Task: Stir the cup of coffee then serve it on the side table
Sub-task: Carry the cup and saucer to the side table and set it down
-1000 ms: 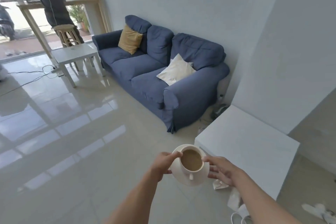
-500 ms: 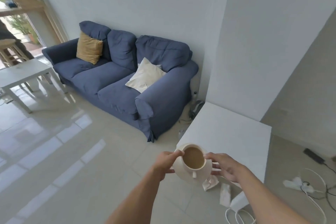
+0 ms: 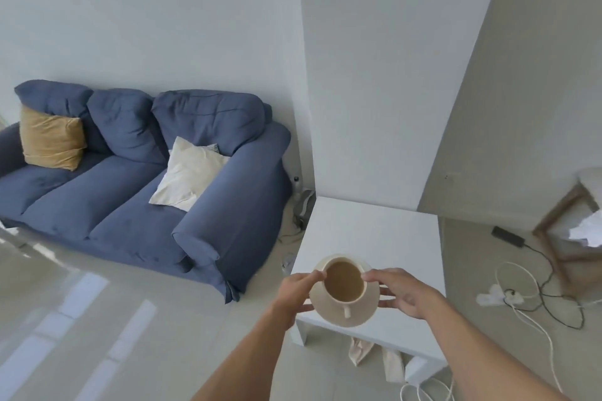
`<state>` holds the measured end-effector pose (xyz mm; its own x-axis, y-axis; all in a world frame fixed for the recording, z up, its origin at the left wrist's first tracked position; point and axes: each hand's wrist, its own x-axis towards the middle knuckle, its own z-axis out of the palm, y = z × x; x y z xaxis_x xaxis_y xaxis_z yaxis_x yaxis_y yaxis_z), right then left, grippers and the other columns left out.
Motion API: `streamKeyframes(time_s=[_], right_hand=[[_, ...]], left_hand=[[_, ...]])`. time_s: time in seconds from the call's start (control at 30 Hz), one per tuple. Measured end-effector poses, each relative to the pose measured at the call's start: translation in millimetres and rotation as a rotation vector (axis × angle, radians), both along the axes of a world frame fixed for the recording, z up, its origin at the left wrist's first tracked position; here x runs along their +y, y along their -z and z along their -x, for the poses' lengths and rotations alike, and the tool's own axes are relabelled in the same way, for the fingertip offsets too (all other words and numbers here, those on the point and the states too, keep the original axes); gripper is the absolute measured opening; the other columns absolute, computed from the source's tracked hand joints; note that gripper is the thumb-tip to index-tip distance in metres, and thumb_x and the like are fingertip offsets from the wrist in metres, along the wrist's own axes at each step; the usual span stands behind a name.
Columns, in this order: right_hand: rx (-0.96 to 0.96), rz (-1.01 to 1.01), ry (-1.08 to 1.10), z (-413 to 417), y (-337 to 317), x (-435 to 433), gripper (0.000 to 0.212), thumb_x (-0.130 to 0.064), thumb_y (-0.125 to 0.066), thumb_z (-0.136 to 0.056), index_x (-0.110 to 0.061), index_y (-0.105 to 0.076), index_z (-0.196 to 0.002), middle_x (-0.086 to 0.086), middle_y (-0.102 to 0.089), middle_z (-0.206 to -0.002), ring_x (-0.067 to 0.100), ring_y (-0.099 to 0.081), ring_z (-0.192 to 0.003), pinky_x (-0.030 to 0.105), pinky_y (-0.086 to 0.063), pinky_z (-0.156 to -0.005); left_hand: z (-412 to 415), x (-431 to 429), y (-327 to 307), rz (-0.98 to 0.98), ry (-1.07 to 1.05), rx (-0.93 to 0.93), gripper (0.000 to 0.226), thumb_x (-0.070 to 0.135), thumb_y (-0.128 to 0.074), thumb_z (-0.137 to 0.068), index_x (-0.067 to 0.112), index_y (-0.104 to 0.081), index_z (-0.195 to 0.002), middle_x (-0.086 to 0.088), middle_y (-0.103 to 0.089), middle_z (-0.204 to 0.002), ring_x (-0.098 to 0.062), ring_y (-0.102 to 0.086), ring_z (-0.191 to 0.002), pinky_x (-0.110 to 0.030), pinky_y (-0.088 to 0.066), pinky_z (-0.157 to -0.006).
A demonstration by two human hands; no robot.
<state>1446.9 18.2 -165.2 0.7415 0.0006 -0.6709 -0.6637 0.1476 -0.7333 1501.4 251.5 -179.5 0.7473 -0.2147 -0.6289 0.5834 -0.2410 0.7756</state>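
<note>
A cream cup of milky coffee [image 3: 344, 282] sits on a cream saucer [image 3: 358, 316], its handle pointing toward me. My left hand [image 3: 298, 291] grips the saucer's left edge, thumb near the cup rim. My right hand [image 3: 402, 293] grips the right edge, fingers under the saucer. Cup and saucer hang in the air over the near left corner of the white side table [image 3: 374, 238]. No spoon shows.
A blue sofa [image 3: 136, 179] with a mustard cushion [image 3: 52, 140] and a white cushion [image 3: 187, 172] stands left of the table. White and black cables [image 3: 534, 290] trail on the floor at right, near a wooden stool [image 3: 566, 231]. Cloths [image 3: 360, 350] lie under the table.
I have come closer and turned right. The cup and saucer, carried in both hands, are now over the table's near corner instead of over the floor.
</note>
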Motion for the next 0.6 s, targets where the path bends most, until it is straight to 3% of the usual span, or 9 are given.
streamKeyframes(time_s=[0.17, 0.4, 0.6], right_hand=[[0.001, 0.008, 0.057, -31.0, 4.2, -35.8, 0.018, -0.019, -0.075, -0.082, -0.010, -0.073, -0.097, 0.002, -0.072, -0.081, 0.021, -0.063, -0.085, 0.036, -0.050, -0.082], [0.034, 0.031, 0.104, -67.7, 14.5, -67.4, 0.027, -0.019, -0.076, -0.080, -0.008, -0.071, -0.105, 0.005, -0.071, -0.092, 0.020, -0.063, -0.089, 0.037, -0.050, -0.085], [0.069, 0.000, 0.143, -94.1, 35.6, -86.4, 0.017, -0.019, -0.076, -0.081, -0.011, -0.071, -0.096, 0.004, -0.071, -0.096, 0.020, -0.063, -0.092, 0.038, -0.049, -0.088]], left_hand=[[-42.9, -38.2, 5.4, 0.033, 0.057, 0.009, 0.031, 0.036, -0.075, -0.078, 0.015, -0.072, -0.101, -0.006, -0.074, -0.106, -0.023, -0.068, -0.100, -0.032, -0.056, -0.070], [-87.4, -72.6, 19.2, 0.055, 0.108, 0.054, 0.032, 0.034, -0.073, -0.081, 0.013, -0.072, -0.104, -0.006, -0.075, -0.104, -0.023, -0.069, -0.099, -0.034, -0.055, -0.072], [-127.9, -94.2, 41.9, 0.055, 0.161, 0.094, 0.030, 0.033, -0.075, -0.080, 0.015, -0.070, -0.104, -0.006, -0.073, -0.108, -0.023, -0.068, -0.101, -0.035, -0.055, -0.076]])
